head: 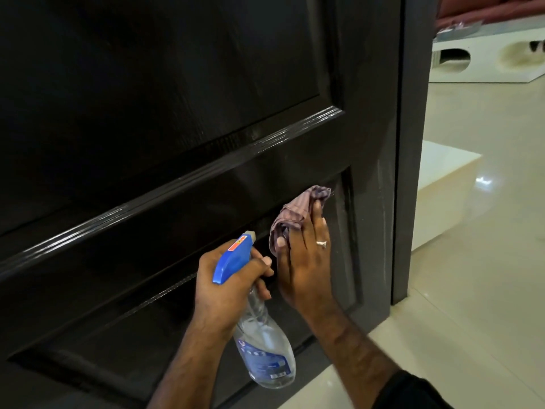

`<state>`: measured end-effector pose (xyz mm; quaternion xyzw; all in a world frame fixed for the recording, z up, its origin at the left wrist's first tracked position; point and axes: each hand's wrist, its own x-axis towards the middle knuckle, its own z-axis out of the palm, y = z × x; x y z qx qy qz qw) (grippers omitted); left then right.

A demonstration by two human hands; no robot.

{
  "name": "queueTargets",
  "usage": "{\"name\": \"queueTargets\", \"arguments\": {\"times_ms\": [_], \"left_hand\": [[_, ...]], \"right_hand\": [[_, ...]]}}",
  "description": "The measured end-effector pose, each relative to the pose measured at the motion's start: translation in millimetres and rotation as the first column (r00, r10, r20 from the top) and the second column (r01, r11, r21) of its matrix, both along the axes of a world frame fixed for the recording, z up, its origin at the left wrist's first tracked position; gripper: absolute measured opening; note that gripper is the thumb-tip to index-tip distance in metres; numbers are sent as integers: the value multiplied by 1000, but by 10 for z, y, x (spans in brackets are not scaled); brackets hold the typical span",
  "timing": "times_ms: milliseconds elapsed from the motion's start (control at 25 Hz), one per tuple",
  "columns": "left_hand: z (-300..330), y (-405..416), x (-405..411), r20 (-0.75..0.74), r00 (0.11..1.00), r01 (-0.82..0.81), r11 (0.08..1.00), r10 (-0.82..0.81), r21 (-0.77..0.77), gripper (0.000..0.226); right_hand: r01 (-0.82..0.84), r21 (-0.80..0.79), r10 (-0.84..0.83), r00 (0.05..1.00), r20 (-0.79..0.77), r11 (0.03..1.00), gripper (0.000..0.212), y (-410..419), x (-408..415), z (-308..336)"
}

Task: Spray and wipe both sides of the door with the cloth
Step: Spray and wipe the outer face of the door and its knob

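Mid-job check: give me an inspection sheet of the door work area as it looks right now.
Surface: dark panelled door, glossy mouldings, faint pale streaks near its right edge.
Job's things: striped cloth pressed against the lower panel's upper right corner; clear spray bottle with blue head, nozzle aimed at the door.
Clutter: nothing seen.
Grippers: left hand grips the spray bottle's neck, finger on the trigger; right hand presses the cloth with straight fingers, ring on one finger.
Cables: nothing seen.
Surroundings: glossy pale tiled floor; white low furniture beyond the door edge.
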<state>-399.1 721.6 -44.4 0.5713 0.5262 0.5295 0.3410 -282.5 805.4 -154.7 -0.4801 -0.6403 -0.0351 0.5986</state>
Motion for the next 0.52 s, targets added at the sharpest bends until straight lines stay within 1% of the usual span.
{"name": "queueTargets", "arguments": {"times_ms": [40,80,160,240,280,400,440,520], "left_hand": [[-9,38,41,11,1000,3,1000,-3,-5,15],[-7,81,78,26,1000,14,1000,-14,-2,14],[24,156,163,48,998,38,999,-38,7,20],[53,228,280,48,997,63,998,-64,6,24],[65,262,350,45,996,78,997,-78,6,22],[29,362,536,26,993,116,993,-116,1,16],[-25,397,591,23,992,127,992,-127,-8,16],[-137,441,653,25,990,139,990,-139,-31,18]], "right_hand": [[-33,19,31,994,108,999,43,61,167,-46],[-25,36,18,983,182,999,41,159,374,-79],[24,51,-37,960,279,998,41,294,746,-62],[39,72,-62,937,344,997,49,345,981,-26],[56,76,-77,942,325,996,51,355,1030,-12],[131,10,-131,984,123,991,49,481,1033,-44],[136,-15,-134,986,98,991,48,530,1024,-142],[108,-33,-103,986,133,994,49,536,1029,-485]]}}
